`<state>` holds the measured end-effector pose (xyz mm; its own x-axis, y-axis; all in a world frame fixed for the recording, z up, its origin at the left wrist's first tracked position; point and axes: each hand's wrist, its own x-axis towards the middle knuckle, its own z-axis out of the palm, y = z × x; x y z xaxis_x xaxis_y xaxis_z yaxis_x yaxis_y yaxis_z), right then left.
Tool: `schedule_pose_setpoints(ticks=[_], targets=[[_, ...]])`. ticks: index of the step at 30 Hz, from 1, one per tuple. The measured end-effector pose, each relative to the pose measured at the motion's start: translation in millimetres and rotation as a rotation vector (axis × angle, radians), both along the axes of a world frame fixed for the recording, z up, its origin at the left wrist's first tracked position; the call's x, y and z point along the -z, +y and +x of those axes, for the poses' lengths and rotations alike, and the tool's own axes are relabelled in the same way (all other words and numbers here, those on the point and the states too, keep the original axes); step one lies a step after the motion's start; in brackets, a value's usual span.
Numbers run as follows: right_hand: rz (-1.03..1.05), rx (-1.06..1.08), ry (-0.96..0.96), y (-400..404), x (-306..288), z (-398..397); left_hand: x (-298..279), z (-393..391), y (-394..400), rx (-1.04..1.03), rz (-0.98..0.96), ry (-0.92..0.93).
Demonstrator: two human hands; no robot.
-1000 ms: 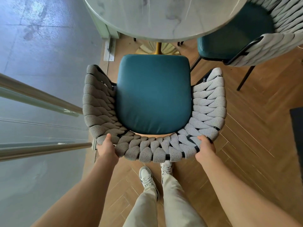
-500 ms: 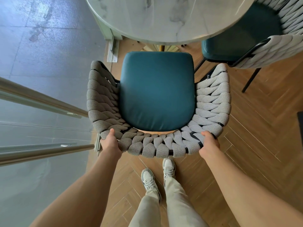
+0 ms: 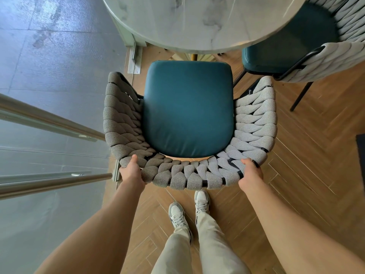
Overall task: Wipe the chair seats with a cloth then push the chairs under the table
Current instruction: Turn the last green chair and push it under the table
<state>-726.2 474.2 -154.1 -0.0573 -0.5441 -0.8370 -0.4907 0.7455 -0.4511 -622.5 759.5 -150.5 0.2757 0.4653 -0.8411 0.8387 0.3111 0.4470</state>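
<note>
Both forearms are bare, with no sleeves showing. The person wears light beige trousers [image 3: 197, 250] and grey-and-white lace-up sneakers [image 3: 178, 215] with white toe caps.

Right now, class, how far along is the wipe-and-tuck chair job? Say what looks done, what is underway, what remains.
Done: no cloth shows; wiping can't be confirmed. Underway: left hand and right hand grip the chair by its backrest. Left: its seat sits clear of the table; the second chair is only partly under.
</note>
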Motion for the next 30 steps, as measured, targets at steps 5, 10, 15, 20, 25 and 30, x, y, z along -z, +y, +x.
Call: schedule_pose_setpoints(ticks=[5, 10, 15, 20, 25, 30], targets=[[-0.011, 0.014, -0.014, 1.8, 1.4, -2.3, -3.8, -2.0, 1.5, 0.074, 0.024, 0.036], [-0.015, 0.06, -0.046, 4.0, 2.6, -8.2, -1.0, -2.3, 5.4, 0.095, 0.052, 0.046], [0.011, 0.048, -0.035, 0.9, 0.3, -5.6, -1.7, 0.4, 5.0, 0.107, 0.051, 0.057], [0.02, 0.014, -0.031, -4.8, -0.4, -2.4, -9.2, 2.7, -0.5, 0.16, 0.054, 0.078], [0.005, -0.017, -0.053, -15.2, 5.2, -1.5, -7.7, 3.1, -2.5, 0.202, 0.045, 0.076], [0.05, 0.064, -0.118, -20.0, 5.7, -3.3, -7.0, 0.2, -2.8, 0.223, 0.09, 0.08]])
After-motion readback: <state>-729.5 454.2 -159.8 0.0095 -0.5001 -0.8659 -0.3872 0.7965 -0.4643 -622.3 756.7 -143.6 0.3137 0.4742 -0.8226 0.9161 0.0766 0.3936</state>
